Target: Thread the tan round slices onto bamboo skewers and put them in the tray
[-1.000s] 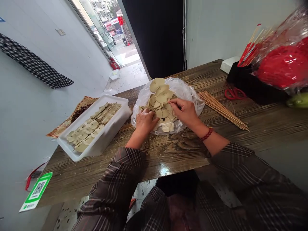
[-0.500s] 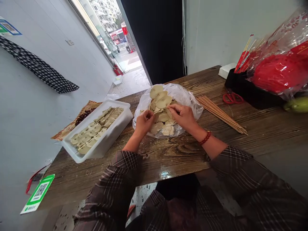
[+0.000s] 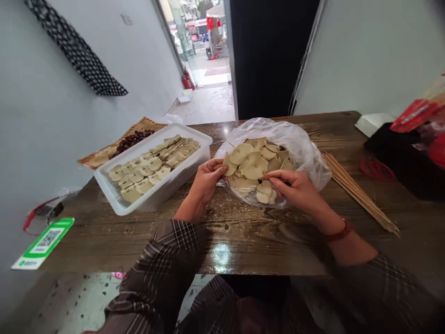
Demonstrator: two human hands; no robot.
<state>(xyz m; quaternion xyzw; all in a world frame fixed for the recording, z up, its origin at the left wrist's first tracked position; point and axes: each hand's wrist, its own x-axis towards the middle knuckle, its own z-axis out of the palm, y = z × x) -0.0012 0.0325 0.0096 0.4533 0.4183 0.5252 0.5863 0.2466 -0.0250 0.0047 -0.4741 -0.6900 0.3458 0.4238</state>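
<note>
My right hand (image 3: 294, 185) pinches the blunt end of a thin bamboo skewer (image 3: 265, 175). Pale beige-green, round flat slices (image 3: 253, 165) are threaded on it, and it slants up to the left. With thumb and fingers closed, my left hand (image 3: 208, 178) grips the edge of a slice (image 3: 229, 165) at the left end of the row. Both hands are over an open clear plastic bag (image 3: 306, 144) piled with more such slices (image 3: 266, 191). Whether the gripped slice is on the skewer, I cannot tell.
To the left stands a white plastic tub (image 3: 156, 202) with rows of skewered slices (image 3: 139, 176). Behind it, dark red pieces (image 3: 134, 140) lie on a patterned mat (image 3: 93, 160). A bundle of bamboo skewers (image 3: 361, 192) lies right of the bag, near red-handled scissors (image 3: 377, 169) and a black container (image 3: 392, 157).
The view has turned, shifting the table things. The skewered slices have swung from pointing away to slanting left and lower. My left hand has come to the slices at its far end.
</note>
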